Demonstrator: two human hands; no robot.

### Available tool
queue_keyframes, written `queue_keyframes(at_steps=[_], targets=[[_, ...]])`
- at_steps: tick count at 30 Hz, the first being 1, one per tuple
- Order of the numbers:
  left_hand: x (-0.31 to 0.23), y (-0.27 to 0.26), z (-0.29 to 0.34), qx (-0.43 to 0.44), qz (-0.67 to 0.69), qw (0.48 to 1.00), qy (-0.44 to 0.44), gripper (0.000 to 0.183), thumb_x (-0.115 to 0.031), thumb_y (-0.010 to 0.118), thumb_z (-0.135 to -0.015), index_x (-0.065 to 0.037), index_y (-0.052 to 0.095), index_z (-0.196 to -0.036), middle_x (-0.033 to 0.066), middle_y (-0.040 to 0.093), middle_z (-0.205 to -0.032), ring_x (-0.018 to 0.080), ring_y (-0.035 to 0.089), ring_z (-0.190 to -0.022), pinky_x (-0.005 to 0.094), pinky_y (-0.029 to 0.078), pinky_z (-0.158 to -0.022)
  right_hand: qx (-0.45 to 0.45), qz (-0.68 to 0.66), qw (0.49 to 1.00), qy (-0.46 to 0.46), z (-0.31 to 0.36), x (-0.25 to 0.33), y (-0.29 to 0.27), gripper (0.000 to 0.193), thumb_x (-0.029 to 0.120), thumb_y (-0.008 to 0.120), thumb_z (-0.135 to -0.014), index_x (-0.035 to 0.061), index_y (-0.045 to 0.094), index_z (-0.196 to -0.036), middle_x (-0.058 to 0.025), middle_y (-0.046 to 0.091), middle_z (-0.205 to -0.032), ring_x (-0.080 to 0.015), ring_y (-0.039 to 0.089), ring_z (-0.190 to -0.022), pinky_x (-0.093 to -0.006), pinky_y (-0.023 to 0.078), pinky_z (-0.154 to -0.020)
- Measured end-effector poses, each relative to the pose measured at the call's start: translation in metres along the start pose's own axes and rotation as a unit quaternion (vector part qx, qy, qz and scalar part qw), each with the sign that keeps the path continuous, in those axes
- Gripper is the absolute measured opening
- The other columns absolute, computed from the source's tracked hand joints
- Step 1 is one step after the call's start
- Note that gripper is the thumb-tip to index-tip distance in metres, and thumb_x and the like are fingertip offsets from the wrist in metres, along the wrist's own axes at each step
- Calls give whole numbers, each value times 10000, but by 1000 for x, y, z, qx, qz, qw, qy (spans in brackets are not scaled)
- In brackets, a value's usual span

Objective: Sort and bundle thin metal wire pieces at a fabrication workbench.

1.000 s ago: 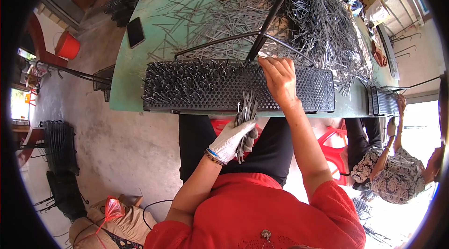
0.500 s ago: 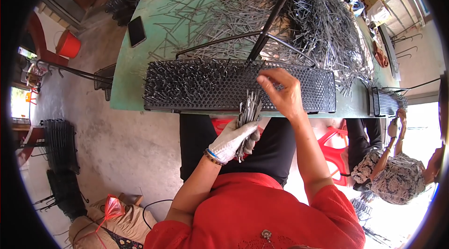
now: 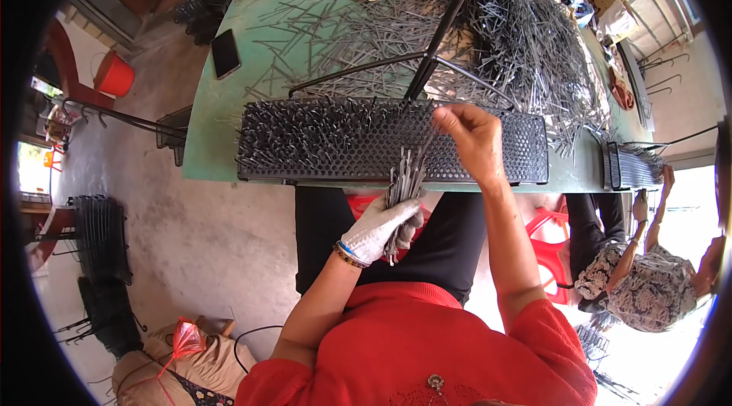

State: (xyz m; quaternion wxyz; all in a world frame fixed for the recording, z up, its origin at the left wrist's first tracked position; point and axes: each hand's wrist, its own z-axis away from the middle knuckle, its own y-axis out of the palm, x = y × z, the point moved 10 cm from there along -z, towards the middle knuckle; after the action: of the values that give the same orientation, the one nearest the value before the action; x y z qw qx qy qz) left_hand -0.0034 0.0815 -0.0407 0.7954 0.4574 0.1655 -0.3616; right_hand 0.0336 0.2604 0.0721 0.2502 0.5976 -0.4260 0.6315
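My left hand (image 3: 380,229), in a white glove, is closed around a bundle of thin grey metal strips (image 3: 408,175), which stands up from the fist at the near edge of a black perforated metal tray (image 3: 522,148). Bare, my right hand (image 3: 478,145) hovers over the tray's right half. Its thumb and forefinger are pinched on one thin metal strip, which slants down toward the bundle's top. Many strips (image 3: 293,135) stand upright in the holes of the tray's left half; bare holes show in the right half.
A large heap of loose metal strips (image 3: 526,48) covers the green table (image 3: 202,143) behind the tray. A black metal stand (image 3: 450,13) rises behind the tray. A phone (image 3: 226,54) lies at the table's left. Another person (image 3: 648,280) works at the right.
My right hand has moved slightly right, and its thumb and forefinger have closed together on a strip. The left hand with its bundle stays nearly in place.
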Motion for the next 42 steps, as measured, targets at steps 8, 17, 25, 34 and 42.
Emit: queue_keyframes(at_steps=[8, 17, 25, 34, 42], targets=[[9, -7, -3, -22, 58, 998, -17, 172, -184, 614, -924, -31, 619, -1004, 55, 665, -789, 103, 630, -581, 240, 532, -487, -129, 141, 956, -221, -10, 41, 0, 104, 76, 704, -851, -4, 687, -915, -80, 681, -806, -124, 609, -700, -249, 488, -672], [9, -7, -2, -24, 97, 995, -16, 184, -172, 605, -929, -26, 621, -1040, 93, 682, -852, 177, 681, -689, 315, 596, -620, -174, 155, 928, -290, -3, 46, 4, 87, 57, 694, -853, 0, 674, -915, -84, 689, -833, -145, 626, -695, -251, 500, -659], [12, -8, 0, -24, 104, 994, -30, 177, -191, 602, -933, -44, 629, -1027, 76, 675, -824, 154, 668, -642, 298, 586, -568, -204, 153, 917, -308, 8, 36, 5, 75, 11, 691, -843, -8, 662, -910, -83, 680, -820, -145, 629, -697, -252, 500, -657], [15, -14, -4, -37, 94, 995, -26, 178, -211, 613, -929, -66, 643, -1027, 30, 664, -779, 98, 627, -571, 248, 538, -488, -201, 174, 902, -340, 0, 46, 0, 51, -13, 672, -847, -7, 644, -890, -93, 674, -832, -158, 635, -707, -256, 504, -665], [11, -10, -3, -35, 68, 996, -36, 176, -212, 636, -914, -66, 652, -1010, 31, 669, -770, 98, 625, -570, 245, 541, -504, -163, 207, 901, -344, 8, 48, 6, 60, -9, 671, -847, -1, 650, -903, -93, 674, -830, -172, 639, -701, -261, 502, -656]])
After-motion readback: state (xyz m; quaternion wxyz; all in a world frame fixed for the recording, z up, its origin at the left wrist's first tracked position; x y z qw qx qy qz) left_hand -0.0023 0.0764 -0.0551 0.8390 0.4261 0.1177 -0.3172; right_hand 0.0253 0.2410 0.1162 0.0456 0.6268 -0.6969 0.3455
